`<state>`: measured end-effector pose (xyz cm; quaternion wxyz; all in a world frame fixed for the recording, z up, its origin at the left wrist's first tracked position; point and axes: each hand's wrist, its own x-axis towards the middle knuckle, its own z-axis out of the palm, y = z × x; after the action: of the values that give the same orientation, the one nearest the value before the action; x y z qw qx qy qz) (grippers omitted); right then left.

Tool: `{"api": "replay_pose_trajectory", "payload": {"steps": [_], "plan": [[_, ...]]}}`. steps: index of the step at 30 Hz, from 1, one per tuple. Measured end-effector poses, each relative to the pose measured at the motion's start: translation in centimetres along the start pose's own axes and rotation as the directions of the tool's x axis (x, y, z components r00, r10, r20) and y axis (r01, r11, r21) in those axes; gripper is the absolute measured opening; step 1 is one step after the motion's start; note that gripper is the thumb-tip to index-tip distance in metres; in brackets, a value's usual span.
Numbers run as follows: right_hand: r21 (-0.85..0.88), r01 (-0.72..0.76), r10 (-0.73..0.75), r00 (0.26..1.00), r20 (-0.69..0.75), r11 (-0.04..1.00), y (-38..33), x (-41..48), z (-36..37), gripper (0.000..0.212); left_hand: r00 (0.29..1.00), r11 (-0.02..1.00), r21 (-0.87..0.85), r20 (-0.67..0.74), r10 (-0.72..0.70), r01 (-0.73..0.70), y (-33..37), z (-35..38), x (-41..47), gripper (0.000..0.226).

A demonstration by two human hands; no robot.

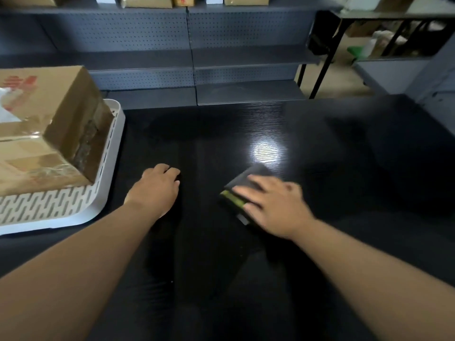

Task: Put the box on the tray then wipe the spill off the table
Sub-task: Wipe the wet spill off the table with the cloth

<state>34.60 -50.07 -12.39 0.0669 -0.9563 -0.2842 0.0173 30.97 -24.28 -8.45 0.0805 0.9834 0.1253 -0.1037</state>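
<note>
The cardboard box [44, 129] sits in the white slotted tray [73, 205] at the left edge of the frame, its brown sides taped over with clear, shiny tape and red print showing on its top face. The tray rests on the black table [344, 168], with its near corner reaching toward the lower left.

In the middle of the frame, 2 bare forearms stretch forward from the bottom edge. The left hand [157, 188] lies palm down on the tabletop just right of the tray, fingers curled loosely under at the tips; it grips nothing, and sits apart from both tray and box. The right hand [273, 207] presses flat, fingers spread, on a dark sponge [246, 185] with a yellow-green layer along its left edge. The sponge lies on the table at a slant, its far corner pointing toward the upper right. The hand and sponge are blurred, so whether the thumb wraps the sponge's side cannot be told.

A bright patch of reflected light [266, 151] shines on the table just beyond the sponge. No wet spill can be made out clearly on the dark surface.

Across the upper part of the frame runs grey pegboard shelving [147, 33], with more cardboard boxes [147, 1] along the top edge. At the upper right stands a black-legged table [327, 57].
</note>
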Motion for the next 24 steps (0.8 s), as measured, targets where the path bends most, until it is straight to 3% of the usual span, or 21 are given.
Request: {"api": "replay_pose_trajectory", "payload": {"steps": [2,4,6,7,8,9,11,12,14,15,17,20,22,24], "plan": [[-0.016,-0.373,0.373,0.927,0.034,0.928,7.0,0.1,-1.4,0.046,0.999,0.999,0.020,0.003,0.032,-0.032,0.2,-0.1,-0.3,0.044],[0.047,-0.669,0.662,0.742,0.108,0.742,10.7,0.0,-3.0,0.047,0.998,0.998,0.032,-0.001,0.057,-0.057,0.4,-0.2,-0.5,0.044],[0.083,-0.820,0.808,0.573,0.136,0.567,9.6,1.1,-2.9,0.048,0.997,0.997,0.032,-0.006,0.071,-0.071,0.7,-0.4,-0.5,0.044],[0.096,-0.844,0.836,0.535,0.122,0.527,7.6,1.9,-2.6,0.048,0.997,0.997,0.032,-0.013,0.073,-0.073,1.0,-0.4,-0.4,0.044],[0.115,-0.829,0.824,0.557,0.100,0.547,4.9,2.7,-2.1,0.048,0.997,0.997,0.031,-0.022,0.071,-0.071,1.4,-0.5,-0.1,0.044],[0.110,-0.771,0.767,0.636,0.079,0.628,1.8,3.1,-1.6,0.048,0.997,0.998,0.029,-0.032,0.065,-0.064,1.8,-0.5,0.2,0.043],[0.084,-0.508,0.503,0.861,0.077,0.857,-4.2,2.2,-0.5,0.049,0.997,0.999,0.026,-0.053,0.049,-0.048,2.7,-0.5,0.7,0.043],[0.091,-0.351,0.342,0.935,0.097,0.932,-6.1,1.1,-0.1,0.049,0.997,0.999,0.027,-0.063,0.047,-0.045,3.3,-0.4,1.0,0.043],[0.105,-0.126,0.124,0.992,0.025,0.986,-6.0,-0.6,0.3,0.047,0.996,0.998,0.022,-0.076,0.052,-0.051,4.2,-0.3,1.5,0.042],[0.091,-0.107,0.111,0.993,-0.034,0.990,-3.9,-0.7,0.2,0.046,0.996,0.998,0.020,-0.078,0.053,-0.052,4.7,-0.3,1.7,0.042],[0.039,-0.280,0.282,0.959,-0.044,0.959,2.3,0.2,-0.3,0.046,0.996,0.998,0.022,-0.075,0.056,-0.054,5.5,-0.4,2.0,0.043],[0.082,-0.671,0.670,0.741,0.035,0.737,11.0,2.3,-2.5,0.046,0.996,0.997,0.038,-0.054,0.072,-0.070,6.3,-0.6,2.4,0.042],[0.099,-0.793,0.784,0.610,0.117,0.602,11.8,4.5,-3.0,0.048,0.996,0.996,0.046,-0.040,0.083,-0.081,6.6,-0.9,3.0,0.042],[0.086,-0.810,0.798,0.586,0.143,0.580,9.0,6.6,-2.8,0.051,0.997,0.997,0.043,-0.036,0.066,-0.064,6.9,-1.2,3.7,0.042]]}}
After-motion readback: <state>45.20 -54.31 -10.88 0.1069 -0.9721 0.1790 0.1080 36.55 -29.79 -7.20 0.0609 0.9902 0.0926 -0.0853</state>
